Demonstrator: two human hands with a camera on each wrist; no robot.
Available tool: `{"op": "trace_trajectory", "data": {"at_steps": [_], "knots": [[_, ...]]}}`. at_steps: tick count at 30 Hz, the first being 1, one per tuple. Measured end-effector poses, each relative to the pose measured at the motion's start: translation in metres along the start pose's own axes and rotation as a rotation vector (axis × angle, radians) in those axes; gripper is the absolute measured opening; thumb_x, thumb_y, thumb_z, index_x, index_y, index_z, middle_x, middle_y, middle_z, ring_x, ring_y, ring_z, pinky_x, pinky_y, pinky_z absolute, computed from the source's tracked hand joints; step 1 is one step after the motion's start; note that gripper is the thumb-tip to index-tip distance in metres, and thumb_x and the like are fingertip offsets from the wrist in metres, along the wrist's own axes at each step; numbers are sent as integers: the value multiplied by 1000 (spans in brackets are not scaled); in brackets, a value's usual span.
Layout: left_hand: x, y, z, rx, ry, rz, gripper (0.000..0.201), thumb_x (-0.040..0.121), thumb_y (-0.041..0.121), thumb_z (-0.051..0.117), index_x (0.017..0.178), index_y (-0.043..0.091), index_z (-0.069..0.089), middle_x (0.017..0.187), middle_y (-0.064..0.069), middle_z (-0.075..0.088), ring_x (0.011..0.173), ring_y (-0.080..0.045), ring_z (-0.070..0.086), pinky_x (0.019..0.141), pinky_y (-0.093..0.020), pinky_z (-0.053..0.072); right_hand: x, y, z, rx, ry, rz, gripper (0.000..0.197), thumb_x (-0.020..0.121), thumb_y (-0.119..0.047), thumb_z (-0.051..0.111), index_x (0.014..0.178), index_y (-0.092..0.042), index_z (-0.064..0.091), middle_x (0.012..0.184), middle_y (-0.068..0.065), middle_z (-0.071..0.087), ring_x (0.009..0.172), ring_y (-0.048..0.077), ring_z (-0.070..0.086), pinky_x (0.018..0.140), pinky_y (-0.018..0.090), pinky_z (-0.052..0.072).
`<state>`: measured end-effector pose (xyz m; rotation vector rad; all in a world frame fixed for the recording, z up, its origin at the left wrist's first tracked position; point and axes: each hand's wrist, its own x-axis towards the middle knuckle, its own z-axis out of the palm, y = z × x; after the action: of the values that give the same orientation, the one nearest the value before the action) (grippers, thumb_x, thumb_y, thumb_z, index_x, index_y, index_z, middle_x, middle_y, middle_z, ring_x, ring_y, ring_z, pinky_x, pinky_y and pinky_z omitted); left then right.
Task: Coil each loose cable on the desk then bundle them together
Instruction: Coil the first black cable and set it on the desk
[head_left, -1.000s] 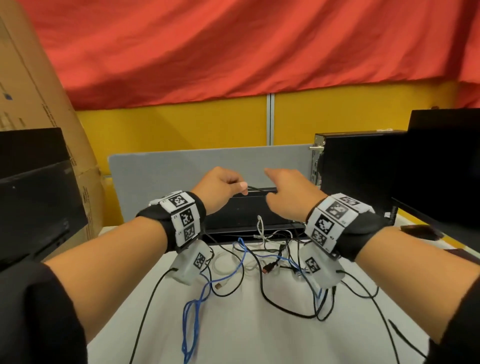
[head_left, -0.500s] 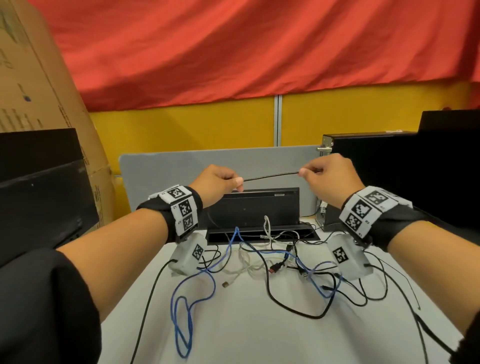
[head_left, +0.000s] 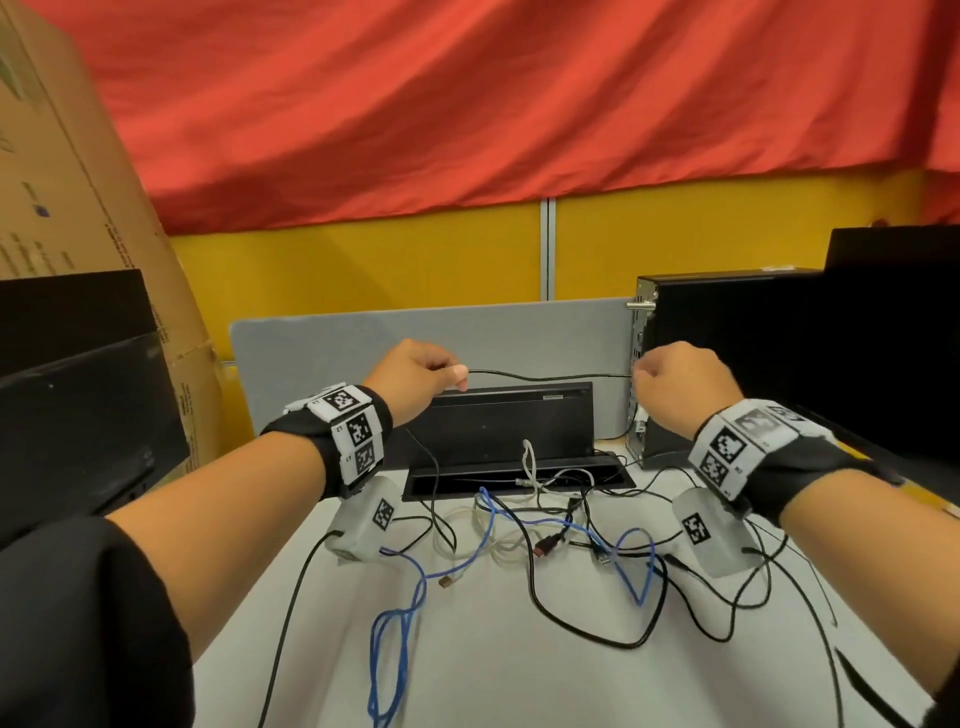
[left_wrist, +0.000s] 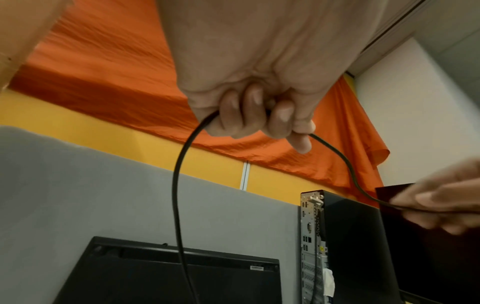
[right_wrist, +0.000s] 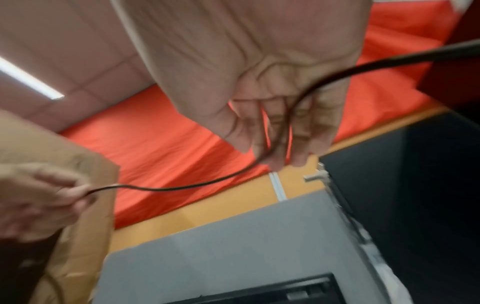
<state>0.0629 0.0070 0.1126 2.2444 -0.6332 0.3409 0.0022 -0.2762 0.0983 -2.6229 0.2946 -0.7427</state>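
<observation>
Two bare hands are raised above the far half of a white desk (head_left: 467, 675), and one black cable (head_left: 550, 375) is stretched between them. The left hand (head_left: 415, 382) is closed in a fist round the cable; in the left wrist view its fingers (left_wrist: 249, 115) are curled tight, with one end of the cable dropping down from the fist toward the desk. The right hand (head_left: 680, 384) is seen with the cable running across its palm and between its fingers (right_wrist: 298, 131), which look loosely bent and close together; that view is blurred, so how firmly the cable is pinched cannot be told.

Below the hands, several other cables are left lying tangled near the far edge of the desk: a blue cable (head_left: 395, 639) looped toward the near left, a white cable (head_left: 530, 462) by an open black cable tray (head_left: 519, 480), and more black leads (head_left: 597, 629) trailing to the right edge.

Judged from this, the first coiling step is in hand: a length of the black cable is being measured out, and no coil is yet seen. The next move appears to call for the right hand's length to be brought across to the left fist and laid in as a loop, with the rest drawn free of the tangle without snagging the blue cable.
</observation>
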Motion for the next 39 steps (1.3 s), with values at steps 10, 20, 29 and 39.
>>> {"op": "trace_trajectory", "data": {"at_steps": [10, 20, 29, 39], "knots": [[4, 36, 15, -60, -69, 111, 26, 95, 26, 60, 72, 17, 69, 56, 0, 40, 50, -11, 33, 55, -26, 29, -21, -93, 13, 349, -140, -375, 25, 99, -32, 52, 105, -19, 73, 66, -9, 60, 61, 4, 52, 54, 19, 39], [-3, 7, -15, -32, -12, -4, 22, 96, 22, 58, 82, 13, 74, 98, -24, 68, 83, -23, 56, 82, -34, 46, 3, -36, -17, 286, 105, -126, 18, 92, -27, 63, 96, -17, 77, 93, -3, 72, 82, 9, 58, 79, 21, 42], [-3, -4, -25, 19, 4, -45, 28, 94, 28, 60, 69, 23, 71, 65, 0, 52, 57, -11, 44, 61, -26, 39, 15, 9, -21, 209, 216, -5, 15, 90, -25, 64, 88, -19, 78, 69, -11, 61, 64, 0, 51, 68, 23, 42], [-3, -4, -23, 37, 46, -55, 26, 95, 23, 59, 74, 16, 71, 46, 8, 40, 48, -11, 37, 57, -26, 34, -1, -12, -17, 144, -90, -72, 32, 95, -13, 52, 123, -18, 66, 129, 4, 63, 119, 22, 57, 100, 33, 43]]}}
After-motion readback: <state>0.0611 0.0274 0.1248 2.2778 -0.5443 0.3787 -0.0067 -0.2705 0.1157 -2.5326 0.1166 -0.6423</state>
